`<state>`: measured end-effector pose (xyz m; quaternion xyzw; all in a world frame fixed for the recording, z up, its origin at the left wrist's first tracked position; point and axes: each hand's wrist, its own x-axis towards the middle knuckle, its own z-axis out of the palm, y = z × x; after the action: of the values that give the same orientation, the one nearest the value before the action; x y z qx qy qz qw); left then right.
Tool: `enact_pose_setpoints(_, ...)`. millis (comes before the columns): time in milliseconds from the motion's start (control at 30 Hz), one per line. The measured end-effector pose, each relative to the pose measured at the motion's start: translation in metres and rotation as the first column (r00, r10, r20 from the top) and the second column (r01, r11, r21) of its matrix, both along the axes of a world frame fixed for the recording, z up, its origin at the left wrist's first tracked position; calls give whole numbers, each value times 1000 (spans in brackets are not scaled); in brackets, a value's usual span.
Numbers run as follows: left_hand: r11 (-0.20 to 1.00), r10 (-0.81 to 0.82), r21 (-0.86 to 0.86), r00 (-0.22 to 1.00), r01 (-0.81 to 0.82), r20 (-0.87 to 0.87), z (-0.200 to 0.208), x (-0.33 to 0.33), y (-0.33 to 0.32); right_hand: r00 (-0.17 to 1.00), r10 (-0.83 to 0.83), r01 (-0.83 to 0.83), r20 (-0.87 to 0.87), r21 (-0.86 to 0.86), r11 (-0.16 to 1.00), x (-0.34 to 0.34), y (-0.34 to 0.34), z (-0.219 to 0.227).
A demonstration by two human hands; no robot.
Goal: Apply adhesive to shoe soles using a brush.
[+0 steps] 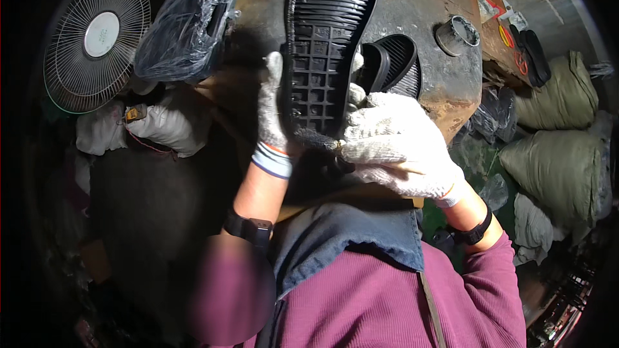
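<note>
A black shoe sole (pixel 320 51) stands in front of me with its ribbed and gridded inner side toward me. My left hand (pixel 274 106), in a white knitted glove, grips it by the left edge, the thumb along the side and fingertips showing past the right edge. Pinched in my gloved right hand (pixel 396 145) is a small brush with dark bristles (pixel 316 140), its handle hidden by the fingers. The bristles lie at the sole's lower end. More black soles (pixel 403 61) rest on the worktable (pixel 419 0) behind my right hand.
A metal tin (pixel 457 35) sits on the table at the right. Plastic-wrapped black soles (pixel 187 26) lie at the back left, beside a fan (pixel 103 33). White sacks (pixel 169 122) stand at left, green sacks (pixel 548 167) at right. Red-handled scissors (pixel 520 59) lie far right.
</note>
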<state>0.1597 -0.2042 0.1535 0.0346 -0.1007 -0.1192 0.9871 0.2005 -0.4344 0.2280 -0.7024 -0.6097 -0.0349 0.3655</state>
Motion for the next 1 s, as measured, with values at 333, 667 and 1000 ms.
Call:
enact_pose_setpoints(333,896,15,429,975,-112,223,-12,-12,32,488,-169,213,-856,-71,974,-12,15,-6)
enact_pose_setpoints(667,223,401,893,872,-390,280,3,-29,15,707,-309,298,-636,-127,946,11,26,3)
enact_pose_setpoints(1000,491,345,857,938,-159,-24,26,-69,29,709,-497,561,-500,-27,827,81,32,8)
